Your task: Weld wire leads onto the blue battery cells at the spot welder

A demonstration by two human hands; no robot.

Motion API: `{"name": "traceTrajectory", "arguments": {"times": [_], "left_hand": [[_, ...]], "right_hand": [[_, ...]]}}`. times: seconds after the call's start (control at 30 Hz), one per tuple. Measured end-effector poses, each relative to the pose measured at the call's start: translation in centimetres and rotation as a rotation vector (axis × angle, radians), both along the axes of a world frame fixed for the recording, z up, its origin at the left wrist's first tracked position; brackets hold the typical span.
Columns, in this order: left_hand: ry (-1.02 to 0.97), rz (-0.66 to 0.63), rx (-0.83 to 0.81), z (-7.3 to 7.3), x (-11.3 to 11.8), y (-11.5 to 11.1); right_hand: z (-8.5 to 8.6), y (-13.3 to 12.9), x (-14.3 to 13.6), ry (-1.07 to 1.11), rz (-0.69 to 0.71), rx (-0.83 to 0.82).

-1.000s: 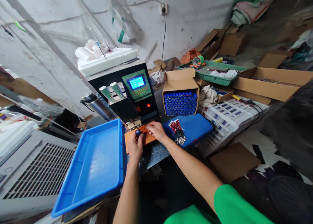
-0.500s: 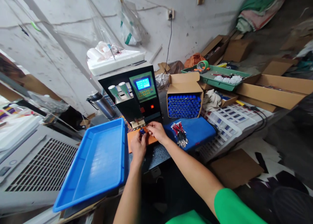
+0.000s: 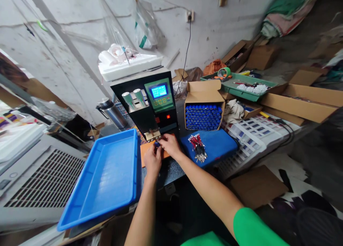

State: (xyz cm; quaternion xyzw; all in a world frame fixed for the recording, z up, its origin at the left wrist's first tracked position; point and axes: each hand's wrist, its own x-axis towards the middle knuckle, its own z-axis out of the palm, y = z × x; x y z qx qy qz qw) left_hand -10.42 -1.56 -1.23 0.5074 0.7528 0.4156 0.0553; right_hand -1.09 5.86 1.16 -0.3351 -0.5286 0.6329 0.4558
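Directly under the electrodes (image 3: 153,135) of a black spot welder (image 3: 167,126), my left hand (image 3: 152,159) pinches a blue battery cell (image 3: 157,144), mostly hidden by the fingers. My right hand (image 3: 170,146) is closed at the cell's right side, fingertips by the electrodes; what it pinches is too small and covered to make out. Both hands are over an orange board (image 3: 144,149). Right of them, a bundle of red and black wire leads (image 3: 197,147) lies on a blue cloth pad (image 3: 219,142).
A blue plastic tray (image 3: 134,167) stands to the left, with a steel jug (image 3: 114,113) behind it. Behind the pad is a cardboard box (image 3: 203,87) packed with blue cells. Farther right are a green tray (image 3: 235,90), a white plastic crate (image 3: 249,135) and open cartons (image 3: 302,96).
Both hands have moved slightly forward, bringing the blue cell closer in under the electrodes. The whole view has shifted a little.
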Motion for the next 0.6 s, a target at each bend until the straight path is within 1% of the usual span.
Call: {"name": "traceTrajectory", "arguments": {"times": [0.1, 0.2, 0.37, 0.6], "left_hand": [[0.000, 0.001, 0.005, 0.08, 0.06, 0.01], [0.003, 0.004, 0.005, 0.12, 0.07, 0.02], [0.002, 0.019, -0.021, 0.09, 0.07, -0.01], [0.012, 0.015, -0.009, 0.04, 0.11, -0.05]], "right_hand": [[-0.23, -0.02, -0.25, 0.040, 0.000, -0.054], [-0.34, -0.03, -0.38, 0.058, 0.004, -0.069], [-0.11, -0.09, -0.15, 0.038, 0.008, -0.060], [-0.16, 0.13, -0.15, 0.051, 0.022, -0.035]]}}
